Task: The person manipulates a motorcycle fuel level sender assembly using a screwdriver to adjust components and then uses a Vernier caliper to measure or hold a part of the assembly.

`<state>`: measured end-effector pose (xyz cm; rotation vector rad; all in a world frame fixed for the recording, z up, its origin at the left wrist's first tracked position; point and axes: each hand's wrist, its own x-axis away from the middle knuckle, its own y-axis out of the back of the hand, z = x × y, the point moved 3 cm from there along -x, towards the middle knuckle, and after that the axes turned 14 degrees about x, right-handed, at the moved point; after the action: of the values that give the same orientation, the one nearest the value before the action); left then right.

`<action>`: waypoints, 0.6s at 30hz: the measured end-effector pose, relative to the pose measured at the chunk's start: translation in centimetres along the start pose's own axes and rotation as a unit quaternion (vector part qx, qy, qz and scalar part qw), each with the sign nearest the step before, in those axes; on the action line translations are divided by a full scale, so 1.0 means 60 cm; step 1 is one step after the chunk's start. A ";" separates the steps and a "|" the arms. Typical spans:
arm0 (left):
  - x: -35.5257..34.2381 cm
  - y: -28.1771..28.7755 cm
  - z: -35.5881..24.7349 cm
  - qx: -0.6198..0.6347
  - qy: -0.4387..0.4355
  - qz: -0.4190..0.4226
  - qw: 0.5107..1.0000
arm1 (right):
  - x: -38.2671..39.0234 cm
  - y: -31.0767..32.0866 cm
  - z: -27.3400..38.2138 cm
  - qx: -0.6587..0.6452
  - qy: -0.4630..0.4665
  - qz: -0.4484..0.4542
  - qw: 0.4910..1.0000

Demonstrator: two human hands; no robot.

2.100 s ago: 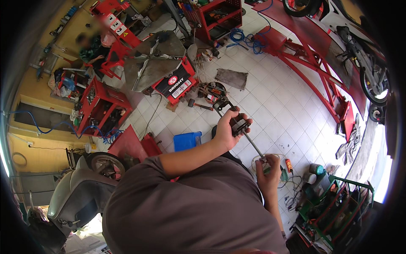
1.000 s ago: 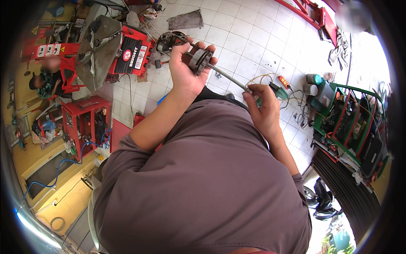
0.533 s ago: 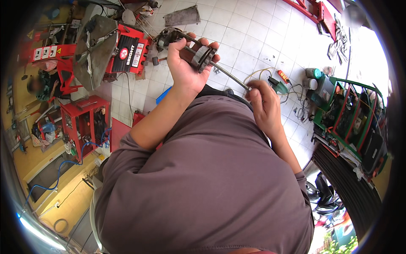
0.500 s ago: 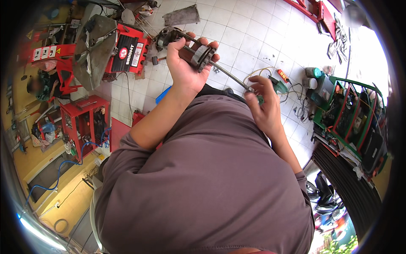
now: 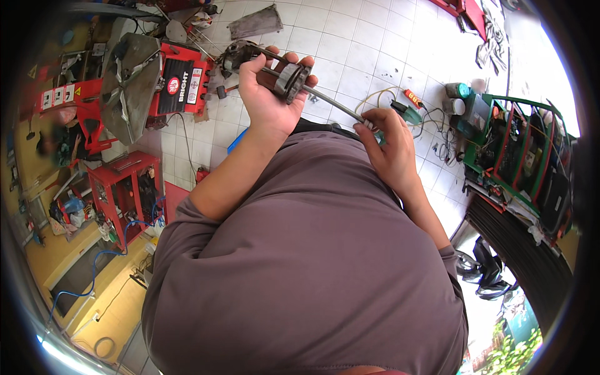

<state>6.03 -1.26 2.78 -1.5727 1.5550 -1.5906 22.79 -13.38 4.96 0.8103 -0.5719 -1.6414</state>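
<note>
A greasy metal mechanical part point(image 5: 291, 82) lies across my left hand point(image 5: 267, 105), whose fingers curl around it. It has a round ribbed section by my fingertips and a rougher dark housing point(image 5: 236, 57) beyond my thumb, with thin bars running between the two. From the ribbed section a long slim metal rod point(image 5: 334, 103) slants down to the right. At the rod's far end my right hand point(image 5: 392, 149) pinches it between thumb and fingers. The tip itself is hidden by those fingers. Both hands are in front of my waist, above the tiled floor.
A red machine point(image 5: 181, 78) with a grey metal table point(image 5: 128, 90) stands at left, above a red cart point(image 5: 128, 169). A hammer point(image 5: 223, 92), a flat plate point(image 5: 255, 22) and a green power tool point(image 5: 406, 112) with cables lie on the floor. A green rack point(image 5: 519, 156) stands right.
My right thumb and fingers have closed in on the rod's end, where they were further apart before. My left hand keeps the same hold. The whole view has shifted slightly.
</note>
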 end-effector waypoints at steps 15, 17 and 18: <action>-0.019 0.001 0.026 -0.021 0.051 -0.010 0.998 | 0.017 0.014 -0.002 0.000 -0.069 -0.014 0.998; -0.017 0.004 0.027 -0.021 0.054 -0.005 0.998 | 0.025 0.009 0.001 0.001 -0.070 -0.024 0.997; -0.015 0.007 0.027 -0.021 0.055 -0.003 0.998 | 0.028 0.007 0.001 0.001 -0.072 -0.029 0.997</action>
<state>7.56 -1.23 1.61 -1.5360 1.6536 -1.6827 22.84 -15.12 4.94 0.7202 -0.6549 -1.7629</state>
